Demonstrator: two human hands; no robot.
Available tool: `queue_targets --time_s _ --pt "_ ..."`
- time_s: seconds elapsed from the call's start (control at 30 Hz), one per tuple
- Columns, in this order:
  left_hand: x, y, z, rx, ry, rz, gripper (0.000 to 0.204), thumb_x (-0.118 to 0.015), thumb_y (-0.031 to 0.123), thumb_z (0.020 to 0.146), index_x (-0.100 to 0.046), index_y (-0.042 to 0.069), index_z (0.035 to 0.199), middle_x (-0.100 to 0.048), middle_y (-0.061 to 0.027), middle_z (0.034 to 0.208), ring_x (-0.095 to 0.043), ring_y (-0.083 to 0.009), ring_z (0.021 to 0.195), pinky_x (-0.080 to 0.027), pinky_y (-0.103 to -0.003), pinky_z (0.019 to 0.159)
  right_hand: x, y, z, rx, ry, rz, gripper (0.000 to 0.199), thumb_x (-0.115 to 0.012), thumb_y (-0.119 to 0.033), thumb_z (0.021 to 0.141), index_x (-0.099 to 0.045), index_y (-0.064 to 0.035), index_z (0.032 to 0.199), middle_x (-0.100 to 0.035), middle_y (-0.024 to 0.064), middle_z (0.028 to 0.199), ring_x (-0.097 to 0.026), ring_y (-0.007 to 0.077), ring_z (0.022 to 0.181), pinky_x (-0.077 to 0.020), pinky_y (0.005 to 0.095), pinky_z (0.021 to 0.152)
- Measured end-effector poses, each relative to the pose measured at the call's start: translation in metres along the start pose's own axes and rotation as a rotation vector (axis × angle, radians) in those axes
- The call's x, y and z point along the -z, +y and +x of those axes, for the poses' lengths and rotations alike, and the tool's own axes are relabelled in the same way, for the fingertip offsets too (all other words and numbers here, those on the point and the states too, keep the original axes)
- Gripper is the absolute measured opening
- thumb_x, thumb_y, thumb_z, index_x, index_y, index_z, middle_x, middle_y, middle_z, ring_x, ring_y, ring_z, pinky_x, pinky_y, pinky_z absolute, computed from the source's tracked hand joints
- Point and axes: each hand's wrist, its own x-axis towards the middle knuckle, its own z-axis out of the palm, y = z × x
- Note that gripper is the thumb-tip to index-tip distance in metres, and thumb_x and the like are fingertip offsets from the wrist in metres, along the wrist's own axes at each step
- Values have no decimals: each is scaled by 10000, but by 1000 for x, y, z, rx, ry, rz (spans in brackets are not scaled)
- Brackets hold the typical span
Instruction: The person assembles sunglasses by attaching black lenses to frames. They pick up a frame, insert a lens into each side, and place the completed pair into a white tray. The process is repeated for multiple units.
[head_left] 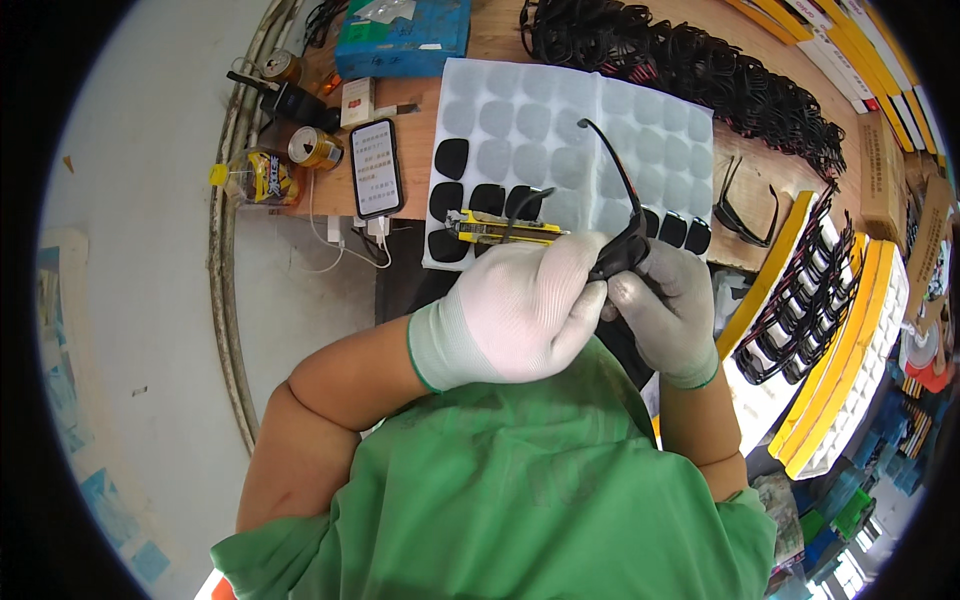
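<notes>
— Head view, looking down from above: what have those two gloved hands got?

— A pair of black glasses (618, 248), held up over the near edge of the bench (740, 150), close in front of the green shirt (520, 480). The left hand (510, 315), in a white glove, has its grip closed round the frame from the left side, fingers curled tight on it. The right hand (668, 305), in a grey glove, pinches the same frame from the right, its grip shut too. One temple arm sticks up and away over the lens sheet.

— Which sheet?

— A white sheet (560, 130) lying flat in the middle of the bench, with rows of rounded pockets. Most pockets look pale; several dark lenses (452, 158) sit along its left and near edges. A yellow utility knife (500, 228) lies across the near edge of it, just beyond the left knuckles.

— And round about?

— A phone (376, 168) with its screen lit lies at the bench's left end, beside two cans (315, 148) and a yellow-capped bottle (255, 178). A long heap of black frames (720, 80) runs along the far side. Yellow-edged trays (830, 320) of more glasses stand to the right, well apart from the hands.
</notes>
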Motion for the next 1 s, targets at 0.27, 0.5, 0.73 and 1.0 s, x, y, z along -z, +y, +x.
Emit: queue_targets --time_s 0.27,0.5,0.73,1.0 --pt "20 -7 0 66 -518 135 359 -716 109 815 -611 24 1147 -605 -134 679 -665 -338 606 -544 -440 564 33 -11 17 595 -241 -552 432 -849 -266 766 -656 -43 1081 -596 189 1151 -602 375 1070 -486 476 988" --pt "45 -169 -3 840 -204 744 499 -668 332 892 -628 -8 1255 -626 -274 1203 -633 -430 1120 -510 -483 981 21 14 0 552 -255 -258 124 -739 -127 831 -666 -29 814 -554 99 682 -571 328 665 -522 455 839" --pt "53 -177 -17 875 -36 533 444 -733 345 838 -675 -14 1094 -715 -215 1064 -685 -360 1014 -529 -433 908 6 16 -26 111 -36 241 500 -567 -49 927 -469 77 1402 -696 136 1031 -647 176 874 -526 318 859" --pt "21 -67 1 789 25 -854 173 -696 117 943 -591 42 1057 -589 10 858 -555 -68 716 -484 -241 646 -4 24 -23 -48 77 192 442 -489 54 908 -396 38 1340 -706 167 1011 -706 196 888 -560 363 835"
